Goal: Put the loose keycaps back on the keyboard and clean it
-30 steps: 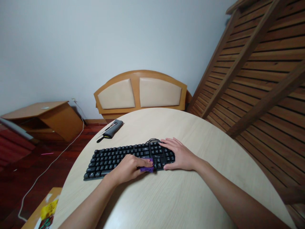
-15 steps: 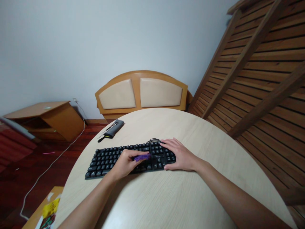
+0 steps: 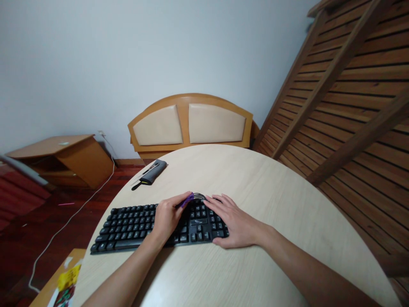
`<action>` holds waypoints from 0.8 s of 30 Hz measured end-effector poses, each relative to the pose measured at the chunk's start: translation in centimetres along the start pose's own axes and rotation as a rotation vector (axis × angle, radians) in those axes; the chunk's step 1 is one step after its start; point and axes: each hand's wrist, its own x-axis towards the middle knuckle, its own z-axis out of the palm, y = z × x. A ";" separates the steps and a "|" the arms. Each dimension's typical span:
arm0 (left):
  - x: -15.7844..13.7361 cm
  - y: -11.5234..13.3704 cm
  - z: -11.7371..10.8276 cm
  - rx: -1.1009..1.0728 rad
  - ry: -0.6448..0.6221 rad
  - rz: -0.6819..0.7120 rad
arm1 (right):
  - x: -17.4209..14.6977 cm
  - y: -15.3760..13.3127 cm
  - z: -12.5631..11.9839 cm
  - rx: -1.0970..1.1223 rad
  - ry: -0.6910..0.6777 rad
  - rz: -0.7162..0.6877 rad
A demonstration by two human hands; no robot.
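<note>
A black keyboard [image 3: 128, 226] lies at a slight slant on the round pale table [image 3: 243, 175]. My left hand [image 3: 168, 215] pinches a purple cloth [image 3: 188, 199], which touches the keyboard near its far edge; part of the cloth is hidden by the fingers. Spread over the right end of the keyboard, my right hand [image 3: 234, 221] rests its fingertips at the far edge and its thumb at the near edge. A bundled black cable [image 3: 200, 196] shows just behind the keyboard, between the two hands.
A dark grey pouch [image 3: 155, 172] with thin tools on it sits at the table's far left. Beyond the table stands a padded headboard [image 3: 191, 99]. A slatted wooden panel [image 3: 348, 128] leans at right. A white cord [image 3: 68, 221] runs over the floor.
The keyboard has shifted left and towards me, with my right hand on it. My left hand has carried the purple cloth from the middle keys to the far edge.
</note>
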 end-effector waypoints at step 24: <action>-0.3 0.4 -0.1 0.116 -0.198 0.155 | 0.2 0.0 0.2 0.030 0.036 -0.001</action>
